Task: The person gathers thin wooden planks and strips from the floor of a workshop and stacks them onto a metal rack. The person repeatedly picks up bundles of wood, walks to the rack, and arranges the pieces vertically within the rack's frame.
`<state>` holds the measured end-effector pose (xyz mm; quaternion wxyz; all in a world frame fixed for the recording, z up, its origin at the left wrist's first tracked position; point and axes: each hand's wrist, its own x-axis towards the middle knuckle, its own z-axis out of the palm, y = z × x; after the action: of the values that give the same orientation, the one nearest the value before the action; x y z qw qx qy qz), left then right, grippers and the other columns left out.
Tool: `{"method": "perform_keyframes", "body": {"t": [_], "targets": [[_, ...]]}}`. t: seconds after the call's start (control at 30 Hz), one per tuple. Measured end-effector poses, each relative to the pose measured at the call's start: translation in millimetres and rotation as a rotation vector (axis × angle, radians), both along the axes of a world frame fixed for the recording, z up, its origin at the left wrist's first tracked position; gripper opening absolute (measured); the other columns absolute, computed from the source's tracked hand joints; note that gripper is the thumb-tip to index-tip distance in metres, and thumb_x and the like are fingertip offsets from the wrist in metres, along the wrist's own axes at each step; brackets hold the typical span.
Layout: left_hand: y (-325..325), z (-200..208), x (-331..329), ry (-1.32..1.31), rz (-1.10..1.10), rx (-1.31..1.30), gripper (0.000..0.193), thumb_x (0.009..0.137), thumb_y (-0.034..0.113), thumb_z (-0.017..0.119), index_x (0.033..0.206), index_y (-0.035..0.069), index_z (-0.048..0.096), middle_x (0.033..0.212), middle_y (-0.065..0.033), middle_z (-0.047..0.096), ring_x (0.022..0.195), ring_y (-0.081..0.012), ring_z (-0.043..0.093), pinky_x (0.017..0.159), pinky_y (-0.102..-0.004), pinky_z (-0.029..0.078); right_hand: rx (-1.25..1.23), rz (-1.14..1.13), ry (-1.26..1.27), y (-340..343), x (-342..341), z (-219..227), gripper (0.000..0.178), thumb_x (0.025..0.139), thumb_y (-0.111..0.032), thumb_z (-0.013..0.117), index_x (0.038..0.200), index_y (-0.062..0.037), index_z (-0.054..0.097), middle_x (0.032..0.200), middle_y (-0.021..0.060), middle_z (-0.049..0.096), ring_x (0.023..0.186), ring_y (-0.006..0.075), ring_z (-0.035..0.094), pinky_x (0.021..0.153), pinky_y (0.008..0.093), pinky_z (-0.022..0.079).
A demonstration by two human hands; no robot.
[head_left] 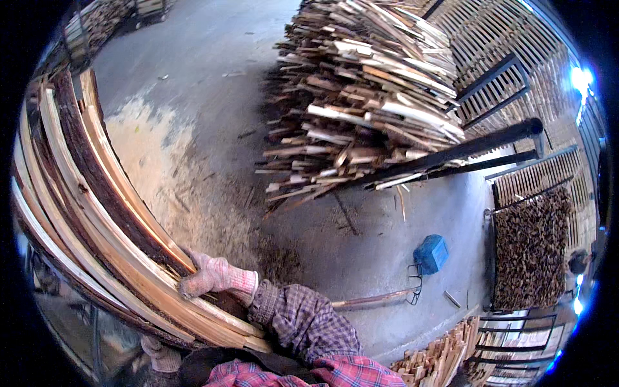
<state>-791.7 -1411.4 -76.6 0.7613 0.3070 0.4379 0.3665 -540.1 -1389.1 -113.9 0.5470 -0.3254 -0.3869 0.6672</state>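
Note:
A bundle of long rough wooden slabs [122, 213], some with dark bark, stretches from my body to the far left. My right hand [209, 276], in a pale knitted glove with a pinkish cuff, is closed over the bundle's right edge, the thumb lying on top of the wood. At the near left edge, low in the view, my gloved left hand [160, 353] presses against the underside of the slabs. Its fingers are partly hidden by the wood. The near slab ends rest close against my plaid clothing.
A tall stack of split slabs [361, 109] stands ahead, with a black metal post [477, 148] jutting at its near side. Right of me are a rake [380, 298], a blue container [431, 254], a wood-filled rack [532, 251] and short offcuts [438, 355]. Sawdust [145, 138] covers part of the floor.

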Motion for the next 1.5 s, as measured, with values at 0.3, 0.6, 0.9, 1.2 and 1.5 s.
{"method": "perform_keyframes", "body": {"t": [0.3,0.6,0.9,1.2,1.5], "targets": [[199.1,-23.0,197.4,-0.203,-0.400,-0.082,0.054,0.081,0.034,0.057,0.123,0.004,0.042,0.115,-0.0113,0.053,0.101,-0.0298,0.053,0.086,-0.0445,0.046,-0.028,-0.381,-0.131,95.9,168.5,-10.1,0.098,0.063,-0.026,0.074,0.136,0.0005,0.014,0.125,0.0151,0.042,0.111,0.0197,0.043,0.093,0.0290,0.036],[431.0,5.7,392.8,-0.168,-1.043,-0.095,0.060,0.077,0.036,0.063,0.122,0.002,0.044,0.113,-0.0124,0.054,0.102,-0.0304,0.053,0.087,-0.0454,0.046,-0.335,-0.791,-0.158,202.6,300.5,50.4,0.103,0.064,-0.024,0.076,0.136,0.0059,0.008,0.130,0.0142,0.036,0.117,0.0175,0.036,0.097,0.0255,0.029],[504.9,-5.7,653.2,-0.249,-1.560,0.134,0.039,0.091,0.019,0.041,0.126,0.004,0.039,0.121,-0.0081,0.050,0.106,-0.0251,0.051,0.091,-0.0387,0.042,-0.090,-1.663,-0.155,224.5,406.9,75.4,0.053,0.069,-0.020,0.069,0.115,-0.0043,0.047,0.097,0.0064,0.057,0.095,0.0176,0.054,0.085,0.0328,0.043],[442.1,76.7,907.8,-0.292,-1.638,-0.062,0.056,0.081,0.041,0.055,0.121,0.005,0.046,0.111,-0.0076,0.056,0.097,-0.0199,0.056,0.085,-0.0353,0.046,-0.304,-1.889,-0.874,201.9,590.0,79.1,0.039,0.091,-0.008,0.035,0.127,0.0045,0.034,0.112,0.0130,0.054,0.098,0.0170,0.055,0.083,0.0238,0.045],[394.7,-4.3,1130.3,-0.316,-1.746,0.471,0.057,0.085,0.014,0.057,0.132,0.002,0.028,0.111,-0.0151,0.055,0.095,-0.0183,0.056,0.083,-0.0269,0.045,-2.138,-1.593,-1.313,252.2,758.9,-6.8,0.073,0.086,-0.051,0.032,0.135,-0.0002,0.016,0.127,0.0278,0.037,0.095,0.0352,0.054,0.080,0.0395,0.046]]}}
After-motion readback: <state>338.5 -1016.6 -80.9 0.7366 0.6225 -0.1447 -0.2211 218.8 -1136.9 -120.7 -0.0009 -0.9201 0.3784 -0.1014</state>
